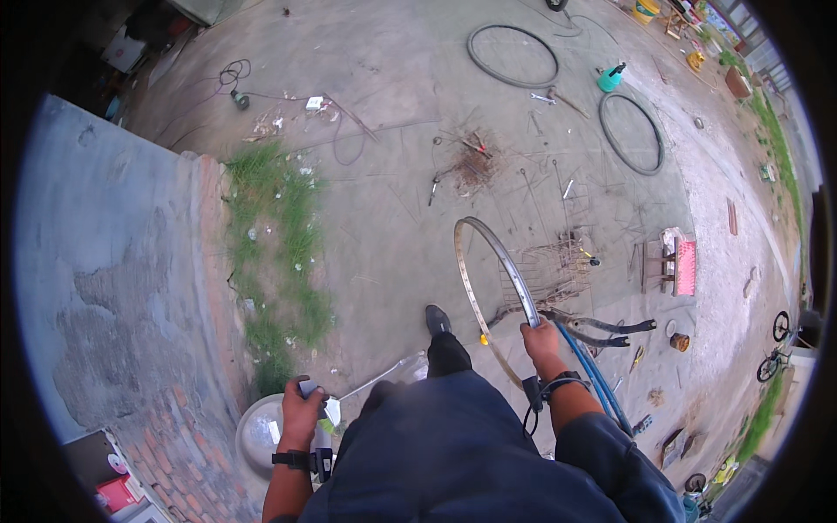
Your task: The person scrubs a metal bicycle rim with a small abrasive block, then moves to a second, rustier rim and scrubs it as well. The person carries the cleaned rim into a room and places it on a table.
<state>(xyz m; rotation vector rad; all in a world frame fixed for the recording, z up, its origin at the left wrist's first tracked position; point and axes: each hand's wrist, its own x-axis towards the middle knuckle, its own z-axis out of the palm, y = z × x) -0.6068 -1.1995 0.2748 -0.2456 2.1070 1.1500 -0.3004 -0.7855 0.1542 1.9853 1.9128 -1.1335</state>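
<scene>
My right hand (pixel 542 343) is closed around the edge of a bare metal wheel rim (pixel 506 254), which stands up in front of my right leg. The rim carries no tyre, and a row of small holes shows along its inner face. At the lower left my left hand (pixel 302 413) pinches a small grey block (pixel 307 389) whose kind I cannot make out. Below that hand sits a round metal basin (pixel 255 436), partly hidden by the hand and wrist. A white and green packet (pixel 331 413) shows beside my left fingers.
Bicycle fork parts (pixel 602 329) and blue tubes (pixel 597 375) lie by my right arm. Ahead are loose spokes (pixel 549 279), red-handled pliers (pixel 477 149), a hammer (pixel 568 102), two tyres (pixel 513 55) and a pink-topped stool (pixel 684 267). Left stands a wall (pixel 113 261) with grass (pixel 275 261) beside it.
</scene>
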